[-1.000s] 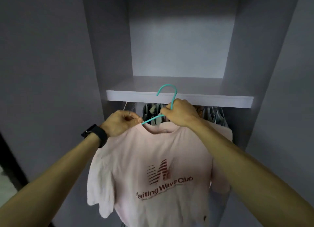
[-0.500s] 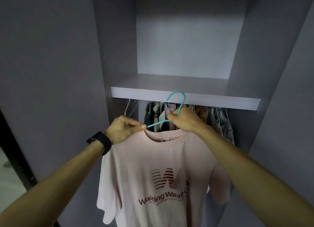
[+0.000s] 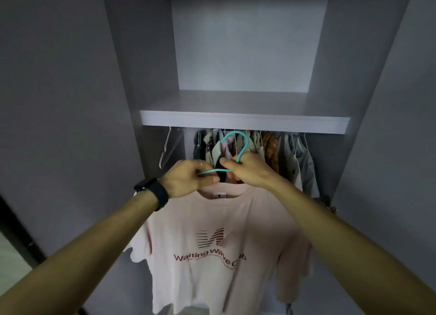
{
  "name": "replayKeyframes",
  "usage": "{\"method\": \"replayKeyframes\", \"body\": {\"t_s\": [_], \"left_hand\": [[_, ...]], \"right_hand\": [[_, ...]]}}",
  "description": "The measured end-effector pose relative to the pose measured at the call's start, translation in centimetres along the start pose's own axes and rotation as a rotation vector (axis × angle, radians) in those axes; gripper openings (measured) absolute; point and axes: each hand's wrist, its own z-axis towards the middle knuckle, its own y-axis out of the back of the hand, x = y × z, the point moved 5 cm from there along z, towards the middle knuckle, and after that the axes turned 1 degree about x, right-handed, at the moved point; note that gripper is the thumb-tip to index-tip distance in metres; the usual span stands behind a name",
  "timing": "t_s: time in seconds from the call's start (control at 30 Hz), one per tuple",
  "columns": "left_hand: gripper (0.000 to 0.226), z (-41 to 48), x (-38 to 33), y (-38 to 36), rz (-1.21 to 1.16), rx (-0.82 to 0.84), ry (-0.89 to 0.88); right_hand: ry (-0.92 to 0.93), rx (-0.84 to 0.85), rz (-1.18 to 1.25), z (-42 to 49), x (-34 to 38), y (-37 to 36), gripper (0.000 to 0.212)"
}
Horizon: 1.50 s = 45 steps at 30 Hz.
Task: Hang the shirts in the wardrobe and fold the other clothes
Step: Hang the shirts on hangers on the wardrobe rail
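Nearby, forearms: both reach up and forward from the bottom corners; a black watch (image 3: 153, 192) sits on the left wrist.
Pink T-shirt (image 3: 212, 220): hangs front-on below the hands, in front of the wardrobe opening, dark red print on the chest, collar at the hands.
Left hand (image 3: 186, 180): fingers curled, pinching the hanger's left arm at the collar; a ring shows on one finger.
Right hand (image 3: 250, 171): fingers curled round the hanger's neck, just below the hook.
Teal hanger (image 3: 213, 171): held between both hands, hook upright and below the shelf edge, not on a rail.
Hung clothes (image 3: 271, 149): a packed row behind the hands.
Wire hangers (image 3: 169, 149): bare, left of that row.
Shelf (image 3: 243, 121): pale board across the wardrobe (image 3: 141, 55), above the clothes.
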Motion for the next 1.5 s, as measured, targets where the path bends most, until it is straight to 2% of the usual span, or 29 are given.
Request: {"method": "replayKeyframes", "body": {"t_s": [0.13,0.23,0.33,0.4,0.5,0.6,0.7,0.77,0.9,1.07,1.27,1.5], "left_hand": [[0.012,-0.6,-0.4,0.1,-0.041,-0.079,-0.029],[0.006,-1.1,0.7,0.9,-0.053,-0.127,0.013],[0.012,-1.2,0.5,-0.8,-0.029,-0.014,0.029],[0.009,-1.2,0.0,-2.8,-0.026,0.037,0.021],[0.005,-1.5,-0.2,-4.1,0.022,-0.018,0.002],[0.016,-2.1,0.5,-4.7,0.101,-0.019,-0.013],[0.018,-2.4,1.0,-5.1,0.158,-0.046,-0.055],[0.018,-2.4,1.1,-5.4,0.199,-0.050,-0.078],[0.016,-2.8,1.5,-6.0,0.197,-0.115,-0.046],[0.015,-3.3,2.3,-7.6,0.214,-0.117,-0.027],[0.019,-3.0,4.6,-8.8,0.228,-0.062,0.101],[0.031,-2.4,8.1,-7.8,0.183,0.029,0.203]], "right_hand": [[0.083,0.002,0.200,-2.2,-3.2,0.8,0.029],[-0.013,0.025,0.125,-3.5,-7.7,0.7,0.028],[0.027,0.003,0.181,-4.5,-9.3,-1.6,0.037],[0.082,-0.045,0.219,-5.1,-9.6,-2.6,0.031],[0.107,-0.106,0.276,-5.6,-10.5,-3.4,0.018],[0.176,-0.200,0.231,-6.4,-11.7,-3.8,0.015],[0.283,-0.317,0.078,-7.4,-12.5,-3.3,0.012],[0.329,-0.331,0.030,-8.0,-12.8,-3.3,0.014],[0.374,-0.255,0.014,-8.9,-13.2,-3.8,0.033],[0.377,-0.095,-0.144,-8.6,-13.4,-4.7,0.016],[0.249,0.131,-0.184,-7.8,-13.6,-7.2,0.012],[0.113,0.214,-0.174,-6.3,-12.1,-10.5,0.007]]}}
